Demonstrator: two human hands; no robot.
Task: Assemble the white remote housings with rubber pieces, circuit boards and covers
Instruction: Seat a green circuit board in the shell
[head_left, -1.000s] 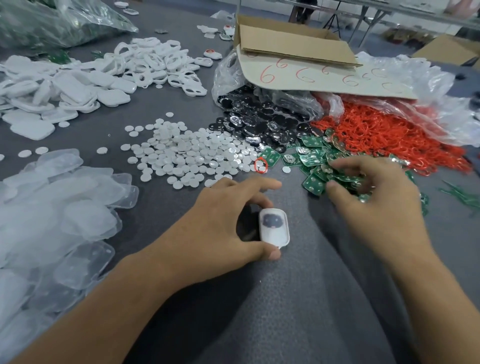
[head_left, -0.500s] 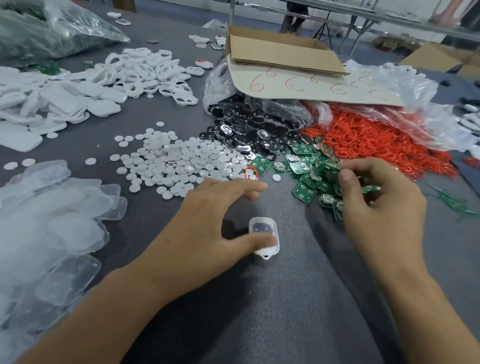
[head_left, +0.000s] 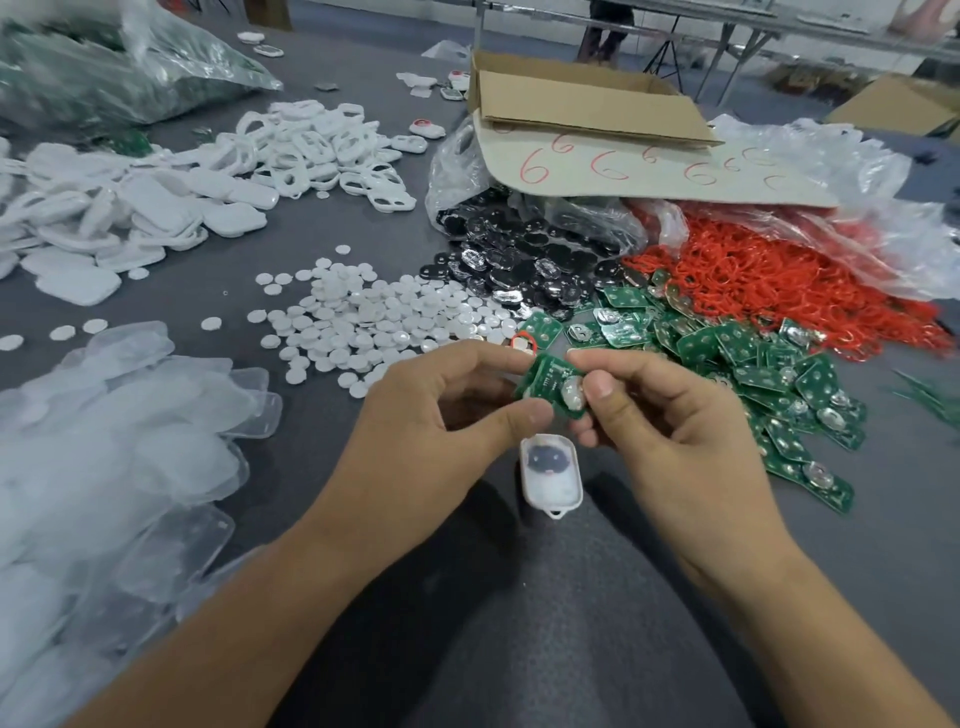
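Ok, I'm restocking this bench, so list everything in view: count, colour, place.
housing: one, white, on table below the hands, dark rubber piece inside
circuit board: one, green, pinched between both hands
loose circuit boards: many, green, pile at right
discs: many, white, centre
black-silver pieces: many, behind the discs
rings: many, red, right rear
shells: many, white, left rear
clear covers: many, translucent, near left
cardboard box: one, brown, rear centre
table: one, grey, under everything
left hand: one, pinching the board's left side
right hand: one, pinching its right side
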